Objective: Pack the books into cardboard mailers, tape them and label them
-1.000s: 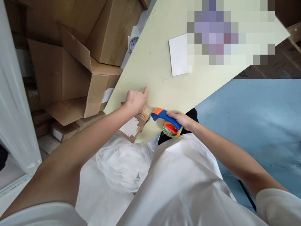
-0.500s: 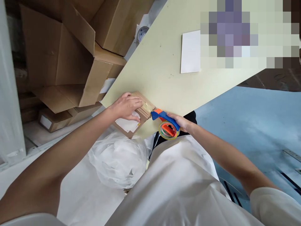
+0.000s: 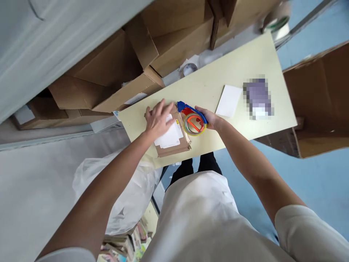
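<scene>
A small cardboard box (image 3: 173,150) lies on the pale table (image 3: 207,82), with white paper labels (image 3: 169,137) on its top face. My left hand (image 3: 159,118) rests over the labelled face with its fingers spread. In my right hand (image 3: 209,118) is a blue and orange tape dispenser (image 3: 193,120), its fingers wrapped round the blue handle. The dispenser carries a roll of tape and its blue head is at the box's far right edge. Whether tape runs between them I cannot make out.
Beyond the table's far edge stand large open cartons (image 3: 131,87) and a tape roll (image 3: 190,69). A white card (image 3: 229,100) and a blurred-out purple item (image 3: 258,96) lie to the right. A plastic bag (image 3: 122,193) bulges below left; another open carton (image 3: 321,98) stands right.
The view has swung, showing more of the table. The box now lies with its labelled face up, and my left hand has moved from its edge onto that face. My right hand still holds the dispenser.
</scene>
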{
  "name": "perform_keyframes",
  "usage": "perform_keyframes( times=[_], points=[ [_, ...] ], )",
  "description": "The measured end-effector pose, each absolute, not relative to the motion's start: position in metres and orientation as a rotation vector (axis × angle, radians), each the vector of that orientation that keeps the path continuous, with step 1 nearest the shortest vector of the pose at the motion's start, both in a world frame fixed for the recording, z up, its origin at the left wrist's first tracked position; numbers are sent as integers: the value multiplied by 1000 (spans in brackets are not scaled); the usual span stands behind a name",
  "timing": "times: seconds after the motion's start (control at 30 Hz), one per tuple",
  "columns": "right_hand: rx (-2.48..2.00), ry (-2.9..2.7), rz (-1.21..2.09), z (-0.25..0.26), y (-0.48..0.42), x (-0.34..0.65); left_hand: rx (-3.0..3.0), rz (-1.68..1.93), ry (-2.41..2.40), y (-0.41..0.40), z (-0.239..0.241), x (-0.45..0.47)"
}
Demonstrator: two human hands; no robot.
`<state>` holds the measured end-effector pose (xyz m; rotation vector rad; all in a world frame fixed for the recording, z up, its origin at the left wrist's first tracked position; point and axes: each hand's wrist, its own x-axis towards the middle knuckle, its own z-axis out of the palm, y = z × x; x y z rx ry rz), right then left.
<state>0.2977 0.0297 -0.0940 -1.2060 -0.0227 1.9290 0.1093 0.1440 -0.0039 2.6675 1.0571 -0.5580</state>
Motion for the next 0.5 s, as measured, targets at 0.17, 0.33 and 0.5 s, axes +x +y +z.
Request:
perform_keyframes(
  times=[0.17, 0.33, 0.5],
  points=[
    [-1620, -261, 1491, -87, 25, 288, 2633, -612, 1012, 134, 1, 116],
    [-1692, -682, 1442, -82, 5, 274, 2631, -572, 1054, 135, -1, 115],
    [-1890, -930, 1091, -86, -8, 274, 2656, -534, 1027, 134, -3, 112]
  ],
)
